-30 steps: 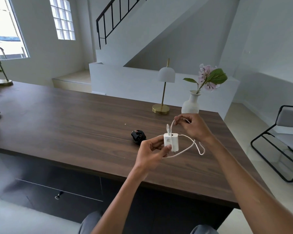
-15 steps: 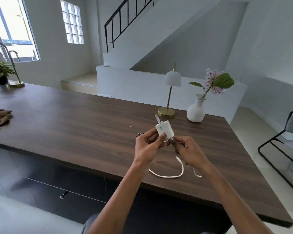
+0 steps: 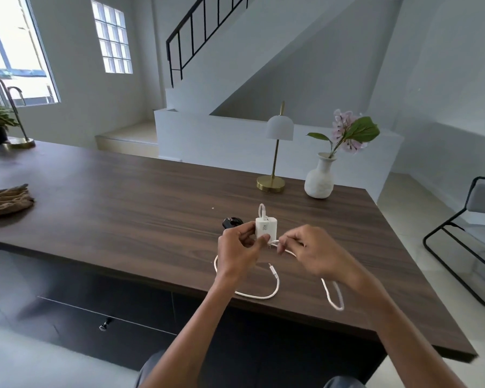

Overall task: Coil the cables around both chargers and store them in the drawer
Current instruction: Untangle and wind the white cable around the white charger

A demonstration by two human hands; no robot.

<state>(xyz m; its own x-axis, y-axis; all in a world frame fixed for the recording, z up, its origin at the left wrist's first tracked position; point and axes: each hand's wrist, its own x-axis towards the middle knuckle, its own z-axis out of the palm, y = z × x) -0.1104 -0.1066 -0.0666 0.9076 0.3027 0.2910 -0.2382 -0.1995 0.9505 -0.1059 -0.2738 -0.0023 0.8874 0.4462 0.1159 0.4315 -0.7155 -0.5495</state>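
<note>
**Loose slack is the main hazard while the white cable is wound**

The white charger (image 3: 265, 228) is held upright above the tabletop (image 3: 123, 208). It is pinched between the thumb and curled fingers (image 3: 245, 232) of the left hand (image 3: 237, 249). Just below and to the right of the charger, the white cable (image 3: 263, 295) is pinched by the right hand (image 3: 310, 250), with its fingers (image 3: 287, 242) closed on the strand.

Most of the cable appears to be unwound. Below the charger a wide loop lies on the tabletop, and a second loop lower right of it seems to hang past the tabletop edge. If tension is lost at the right hand, any turn already laid could spring off. The hanging loop could catch on the edge and tug the charger out of its light pinch. The free plug, lying inside the loop below the charger, could snag as the slack is drawn in. The tight bend above the charger, where the cable leaves it, could be strained by hard pulling.

The black charger (image 3: 231, 222), just left of the white charger, is partly covered by the left hand, so whether its cable is coiled cannot be told. The number of turns on the white charger cannot be counted. Part of the loop is hidden behind the left wrist, and the loop lower right is blurred. The drawer (image 3: 104, 317), well below and left of the charger, looks closed, and its inside is unseen.
</note>
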